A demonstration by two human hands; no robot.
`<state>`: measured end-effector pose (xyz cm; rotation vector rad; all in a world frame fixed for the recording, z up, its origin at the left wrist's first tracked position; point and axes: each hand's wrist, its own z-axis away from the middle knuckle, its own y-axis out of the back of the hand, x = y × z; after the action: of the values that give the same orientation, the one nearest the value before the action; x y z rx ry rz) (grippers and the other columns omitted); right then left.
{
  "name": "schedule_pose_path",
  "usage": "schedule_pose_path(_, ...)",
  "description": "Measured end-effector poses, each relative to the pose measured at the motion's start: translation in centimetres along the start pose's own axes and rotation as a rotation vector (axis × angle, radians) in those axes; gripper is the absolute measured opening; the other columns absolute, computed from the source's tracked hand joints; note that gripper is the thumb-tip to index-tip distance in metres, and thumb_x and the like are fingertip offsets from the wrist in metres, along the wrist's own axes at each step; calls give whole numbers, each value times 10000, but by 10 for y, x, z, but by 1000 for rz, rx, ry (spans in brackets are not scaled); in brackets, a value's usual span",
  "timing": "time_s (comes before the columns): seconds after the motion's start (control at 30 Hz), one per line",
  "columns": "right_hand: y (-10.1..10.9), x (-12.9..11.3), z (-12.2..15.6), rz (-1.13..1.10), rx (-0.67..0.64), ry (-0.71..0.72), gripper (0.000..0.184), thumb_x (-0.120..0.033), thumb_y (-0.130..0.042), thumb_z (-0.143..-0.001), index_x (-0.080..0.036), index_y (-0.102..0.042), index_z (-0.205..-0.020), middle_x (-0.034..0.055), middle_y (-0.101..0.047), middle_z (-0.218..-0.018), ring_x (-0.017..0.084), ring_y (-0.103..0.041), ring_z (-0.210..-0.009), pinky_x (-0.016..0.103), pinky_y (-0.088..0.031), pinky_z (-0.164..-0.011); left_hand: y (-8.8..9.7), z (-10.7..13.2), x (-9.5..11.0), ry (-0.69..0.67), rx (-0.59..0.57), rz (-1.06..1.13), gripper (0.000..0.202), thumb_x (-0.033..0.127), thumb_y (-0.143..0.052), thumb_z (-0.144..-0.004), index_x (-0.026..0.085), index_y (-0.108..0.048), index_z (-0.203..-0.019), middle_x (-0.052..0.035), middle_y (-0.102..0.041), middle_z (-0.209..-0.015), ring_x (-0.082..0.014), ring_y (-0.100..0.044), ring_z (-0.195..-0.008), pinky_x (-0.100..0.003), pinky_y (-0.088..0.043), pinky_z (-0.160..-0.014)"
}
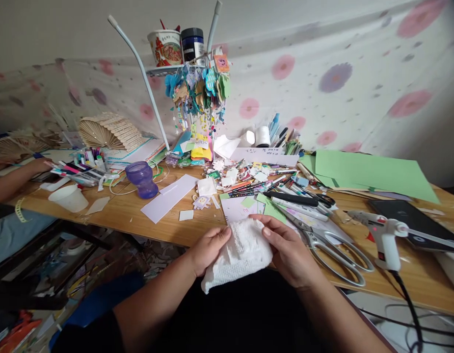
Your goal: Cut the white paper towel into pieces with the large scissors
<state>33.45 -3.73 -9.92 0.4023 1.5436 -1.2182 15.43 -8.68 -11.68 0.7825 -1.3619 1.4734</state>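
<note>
At near edge of wooden table [133, 218], pinched between left hand [208, 249] and right hand [291, 252]: crumpled white textured paper towel [241, 255], probably light, limp, tearable; best gripped at edges.

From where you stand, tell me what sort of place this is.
Probably a home craft corner: scissors, a hot glue gun and green paper sheets lie on the wooden table among pens. The left hand and right hand hold a white cloth.
</note>
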Motion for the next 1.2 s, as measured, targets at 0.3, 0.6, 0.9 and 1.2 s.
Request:
schedule_pose_path(0.3, -9, -3, 5, -21, 218, 146, 190, -319, -751, -655, -221, -662, -790, -24, -606, -683, 113, -508, -578, 223, -391, -527, -7, 13, 5, -343, 25, -700, 960, 366, -816, -519, 246, -356, -1353, -120, -476, -1302, -306, -444, -1164, -401, -320, -984)
schedule_pose_path(0.6, 8, -4, 9, 96, 229, 180, 413, -242, -779, -622, -244, -657, -1017, 20, -628, -873, 133, -563, -689, 233, -439, -569, -3, 7, 6, -231, 225, -86, 303, 411, -620, -749, 169, -673, -924, -65, -694, -915, -232, -615, -929, -323, -446, -840)
schedule_pose_path(0.9, 25, -6, 8, 215, 393, 327, 396, -260, -813, -556, -226, -679, -927, -9, -559, -720, 133, -501, -633, 245, -392, -523, 1, 10, 22, 157, 18, 454, 365, 387, -578, -745, 102, -648, -963, -121, -699, -863, -283, -636, -934, -406, -450, -864)
schedule_pose_path(1.2, 29, -8, 16, 275, 357, 398, 239, -293, -735, -670, -288, -671, -900, -12, -567, -690, 141, -460, -582, 260, -340, -493, 2, 11, 15, -124, 127, 205, 248, 349, -614, -757, 138, -671, -874, -56, -689, -755, -206, -641, -779, -314, -463, -728)
